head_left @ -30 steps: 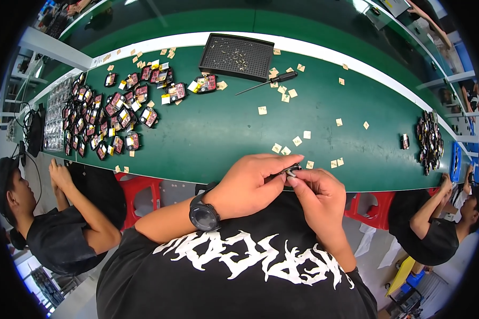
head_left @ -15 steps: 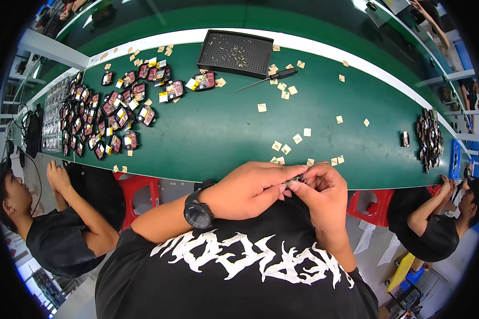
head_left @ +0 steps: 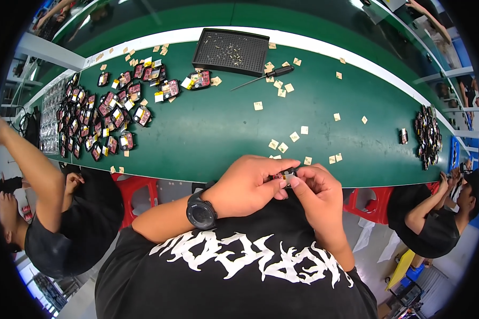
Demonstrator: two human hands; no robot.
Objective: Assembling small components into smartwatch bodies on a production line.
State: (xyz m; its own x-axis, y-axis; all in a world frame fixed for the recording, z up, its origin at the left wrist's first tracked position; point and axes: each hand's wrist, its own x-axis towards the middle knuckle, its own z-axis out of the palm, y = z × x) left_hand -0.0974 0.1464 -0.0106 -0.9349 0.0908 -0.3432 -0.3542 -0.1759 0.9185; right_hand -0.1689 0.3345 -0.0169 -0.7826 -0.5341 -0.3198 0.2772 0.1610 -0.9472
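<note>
Close in front of my chest, at the table's near edge, my left hand (head_left: 246,187) and my right hand (head_left: 321,193) both grip one small black-cased electronic module (head_left: 288,174). A dark red part and a pale patch of it show between the fingers; the rest is covered. My left thumb and fingers hold its left side. At its right side, my right thumb presses on the face while the fingers curl behind. Similar modules with red circuit boards (head_left: 142,115) lie in a large group on the left of the table, several with white and yellow tabs.
Small cream paper squares (head_left: 258,106) are scattered over the green table (head_left: 207,138). At the back stands a black tray (head_left: 206,59) of small screws, with a screwdriver (head_left: 271,74) beside it. More modules (head_left: 429,137) are heaped at far right. Co-workers (head_left: 64,239) sit on both sides.
The module has turned in my hands, so its red part and pale patch now face up. The co-worker on the left has raised an arm.
</note>
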